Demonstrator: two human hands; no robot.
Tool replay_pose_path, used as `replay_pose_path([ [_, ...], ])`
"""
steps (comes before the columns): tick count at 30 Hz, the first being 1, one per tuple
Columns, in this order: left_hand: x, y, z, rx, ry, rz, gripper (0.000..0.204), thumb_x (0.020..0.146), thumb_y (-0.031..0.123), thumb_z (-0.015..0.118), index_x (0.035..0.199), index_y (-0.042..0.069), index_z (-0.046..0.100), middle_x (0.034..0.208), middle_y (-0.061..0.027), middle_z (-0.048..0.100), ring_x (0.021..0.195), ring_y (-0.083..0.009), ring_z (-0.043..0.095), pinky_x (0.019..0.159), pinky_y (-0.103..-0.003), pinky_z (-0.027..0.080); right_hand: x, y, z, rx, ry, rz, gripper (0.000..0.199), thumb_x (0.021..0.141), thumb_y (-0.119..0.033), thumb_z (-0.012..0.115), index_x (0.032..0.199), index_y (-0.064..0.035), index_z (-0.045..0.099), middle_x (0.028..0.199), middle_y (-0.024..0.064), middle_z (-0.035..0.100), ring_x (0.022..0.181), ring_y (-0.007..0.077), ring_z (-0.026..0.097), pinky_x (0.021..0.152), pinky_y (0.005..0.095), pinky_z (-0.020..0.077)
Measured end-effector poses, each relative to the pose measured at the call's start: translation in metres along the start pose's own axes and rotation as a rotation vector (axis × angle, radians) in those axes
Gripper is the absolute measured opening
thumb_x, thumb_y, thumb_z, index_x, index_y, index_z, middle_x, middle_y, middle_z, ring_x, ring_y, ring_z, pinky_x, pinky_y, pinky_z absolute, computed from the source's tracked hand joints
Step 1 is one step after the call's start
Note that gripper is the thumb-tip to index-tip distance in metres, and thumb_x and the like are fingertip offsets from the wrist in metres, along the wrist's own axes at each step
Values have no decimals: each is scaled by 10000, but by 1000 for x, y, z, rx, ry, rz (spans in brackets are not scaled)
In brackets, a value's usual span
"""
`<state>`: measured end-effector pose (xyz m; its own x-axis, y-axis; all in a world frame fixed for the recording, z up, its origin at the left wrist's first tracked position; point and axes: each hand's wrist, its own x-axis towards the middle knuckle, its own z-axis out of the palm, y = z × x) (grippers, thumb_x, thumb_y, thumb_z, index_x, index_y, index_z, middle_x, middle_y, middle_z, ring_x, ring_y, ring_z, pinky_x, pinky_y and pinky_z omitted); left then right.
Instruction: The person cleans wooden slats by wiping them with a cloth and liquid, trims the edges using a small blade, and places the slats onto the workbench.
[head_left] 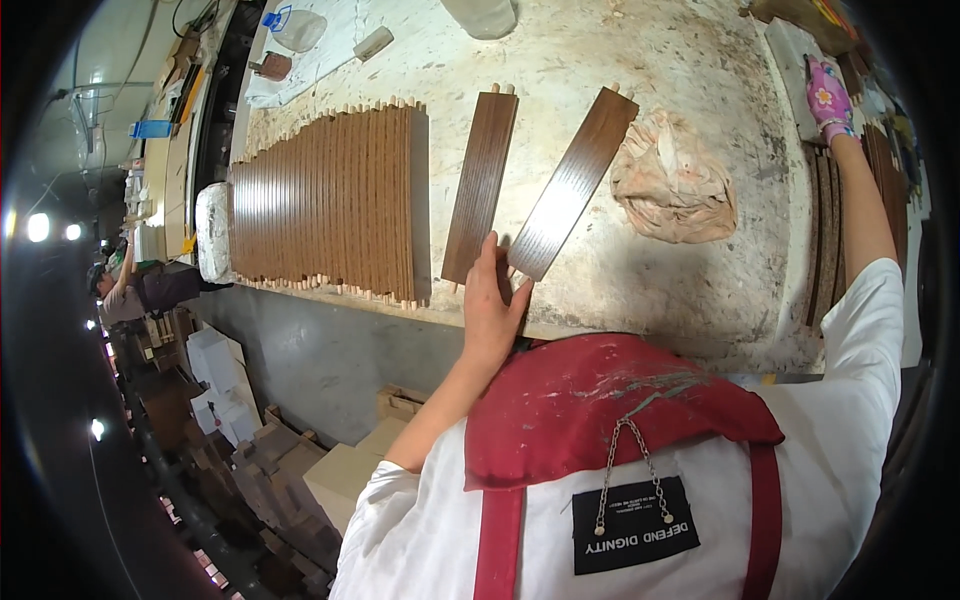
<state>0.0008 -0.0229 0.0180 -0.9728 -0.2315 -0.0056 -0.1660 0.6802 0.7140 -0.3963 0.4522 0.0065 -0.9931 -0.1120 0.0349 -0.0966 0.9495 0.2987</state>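
My bare left hand is at the near edge of the stained workbench. It grips the near end of a dark brown wood slat that lies at an angle. A second, like slat with dowel pegs at its far end lies straight just to the left, by my fingers. My right hand, in a pink flowered glove, reaches to the far right corner, onto a pale board. Whether it holds anything is unclear.
A tight row of several pegged slats fills the bench's left part, with a white wrapped bundle beside it. A crumpled peach cloth lies right of the angled slat. Dark slats are stacked under my right arm. Cardboard boxes sit below; another person works far left.
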Motion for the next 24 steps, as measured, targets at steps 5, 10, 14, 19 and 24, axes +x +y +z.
replay_pose_path([
  [5,-3,-6,5,72,11,47,727,768,28,656,1374,-3,255,1149,-195,507,1037,-330,478,896,-407,387,7,-5,-6,-58,-45,-13,373,874,-187,444,1235,-99,475,1297,181,451,1111,371,503,935,401,403],
  [10,-2,2,2,45,14,38,797,750,67,691,1386,-2,214,1223,-208,459,1103,-346,436,924,-417,372,-2,-18,-27,-67,56,-10,428,883,-298,474,1276,-129,457,1312,153,441,1128,365,485,935,413,406],
  [14,11,11,5,147,35,108,940,676,126,771,1402,35,180,1183,-169,472,1025,-319,471,894,-412,386,-48,-73,-92,511,356,-187,514,864,-437,519,1304,-177,468,1280,107,510,1169,282,491,973,400,401],
  [19,8,13,-21,-246,139,-229,848,715,96,729,1388,2,221,1033,-104,527,897,-180,501,754,-297,437,-176,-229,-191,1411,-874,-487,322,863,-273,531,1102,-81,631,920,28,640,795,131,596,683,260,497],
  [24,17,25,-35,-585,68,-300,814,788,14,653,1421,74,144,1063,-71,480,885,-94,487,723,-209,439,-240,-285,-148,2069,-1214,-72,571,861,-329,618,1278,2,412,945,68,604,756,127,562,612,225,487],
])
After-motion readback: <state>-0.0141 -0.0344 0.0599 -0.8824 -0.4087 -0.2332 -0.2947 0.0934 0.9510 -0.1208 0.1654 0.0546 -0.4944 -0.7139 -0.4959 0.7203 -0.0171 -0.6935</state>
